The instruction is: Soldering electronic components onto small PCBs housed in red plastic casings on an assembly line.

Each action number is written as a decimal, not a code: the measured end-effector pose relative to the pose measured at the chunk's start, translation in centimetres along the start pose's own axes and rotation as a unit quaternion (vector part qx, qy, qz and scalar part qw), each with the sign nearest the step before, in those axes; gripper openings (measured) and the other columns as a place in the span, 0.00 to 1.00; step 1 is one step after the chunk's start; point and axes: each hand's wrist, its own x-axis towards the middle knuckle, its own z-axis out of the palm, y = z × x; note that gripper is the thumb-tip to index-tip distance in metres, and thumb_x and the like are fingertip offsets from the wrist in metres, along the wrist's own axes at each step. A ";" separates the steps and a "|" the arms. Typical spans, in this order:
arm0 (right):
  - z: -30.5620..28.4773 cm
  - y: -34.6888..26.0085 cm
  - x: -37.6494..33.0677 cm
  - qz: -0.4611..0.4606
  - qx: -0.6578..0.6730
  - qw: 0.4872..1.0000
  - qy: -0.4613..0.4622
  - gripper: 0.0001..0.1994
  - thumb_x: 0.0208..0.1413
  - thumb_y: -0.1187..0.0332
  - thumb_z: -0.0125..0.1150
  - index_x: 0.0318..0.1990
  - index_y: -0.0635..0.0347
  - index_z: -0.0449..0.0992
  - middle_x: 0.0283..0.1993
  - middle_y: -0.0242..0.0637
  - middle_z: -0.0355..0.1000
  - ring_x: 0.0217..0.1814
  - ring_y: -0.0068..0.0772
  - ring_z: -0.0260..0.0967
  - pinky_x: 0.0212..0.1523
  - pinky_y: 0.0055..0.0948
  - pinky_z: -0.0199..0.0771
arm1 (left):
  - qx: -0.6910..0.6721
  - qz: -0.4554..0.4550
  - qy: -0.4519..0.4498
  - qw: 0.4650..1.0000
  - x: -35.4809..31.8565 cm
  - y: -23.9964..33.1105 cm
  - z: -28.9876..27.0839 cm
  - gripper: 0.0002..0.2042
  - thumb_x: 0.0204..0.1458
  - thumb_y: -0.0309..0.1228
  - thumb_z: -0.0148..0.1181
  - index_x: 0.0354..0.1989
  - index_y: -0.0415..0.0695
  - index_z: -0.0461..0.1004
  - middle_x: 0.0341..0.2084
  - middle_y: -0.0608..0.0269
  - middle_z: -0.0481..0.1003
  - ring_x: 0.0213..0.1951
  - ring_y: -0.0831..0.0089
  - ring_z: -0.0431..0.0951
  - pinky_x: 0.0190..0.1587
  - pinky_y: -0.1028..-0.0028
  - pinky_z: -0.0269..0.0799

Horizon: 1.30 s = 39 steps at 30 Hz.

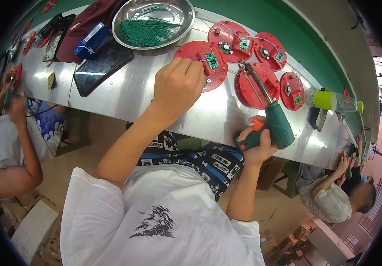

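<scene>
My left hand (pixel 180 84) is closed over the left edge of a red round plastic housing (pixel 220 80). Its fingertips are turned away, so what they pinch is hidden. A thin bluish wire shows just past the knuckles, beside the housing's small green circuit board (pixel 212 60). In my right hand (pixel 262 148) is a green soldering gun (pixel 279 126) with an orange-red trigger, gripped by the handle. Its metal tip points up and left, just right of that housing, over another red housing (pixel 258 80) that has a slotted grille.
More red housings with boards and wires lie behind (pixel 233 53) and to the right (pixel 288 82). A steel bowl (pixel 119 33) of green wires (pixel 149 32), a dark tablet-like slab (pixel 98 66) and a blue box (pixel 94 41) stand left. A bottle (pixel 326 100) lies right. People sit on both sides.
</scene>
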 end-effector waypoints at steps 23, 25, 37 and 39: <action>0.3 -1.7 -2.9 -0.007 -0.077 0.990 -0.120 0.17 0.56 0.83 0.58 0.54 0.74 0.74 0.44 0.49 0.78 0.27 0.28 0.73 0.31 0.28 0.77 | -0.150 -0.021 -0.074 0.986 -0.7 0.2 -5.1 0.10 0.50 0.17 0.62 0.41 0.34 0.79 0.28 0.53 0.77 0.28 0.56 0.75 0.32 0.64 0.71; 0.5 -1.8 -2.7 0.008 -0.065 0.992 -0.109 0.16 0.56 0.83 0.58 0.53 0.74 0.75 0.43 0.48 0.78 0.27 0.28 0.73 0.30 0.28 0.77 | -0.153 -0.030 -0.079 0.985 -0.8 -0.1 -4.8 0.09 0.50 0.17 0.62 0.40 0.34 0.79 0.27 0.54 0.77 0.29 0.56 0.75 0.32 0.63 0.71; -0.2 -1.7 -2.3 -0.024 -0.149 0.969 -0.196 0.18 0.59 0.80 0.55 0.57 0.73 0.71 0.44 0.47 0.76 0.26 0.31 0.71 0.25 0.26 0.71 | -0.076 -0.010 -0.033 0.997 -2.1 -0.1 -3.1 0.07 0.43 0.18 0.65 0.32 0.37 0.78 0.27 0.56 0.77 0.28 0.57 0.76 0.30 0.64 0.73; -0.2 -1.7 -2.3 -0.006 -0.138 0.973 -0.185 0.18 0.59 0.80 0.55 0.57 0.73 0.71 0.43 0.46 0.76 0.25 0.31 0.71 0.25 0.26 0.71 | -0.078 -0.012 -0.032 0.996 -2.2 -0.1 -3.0 0.07 0.43 0.18 0.65 0.32 0.37 0.78 0.26 0.56 0.77 0.28 0.57 0.76 0.31 0.64 0.73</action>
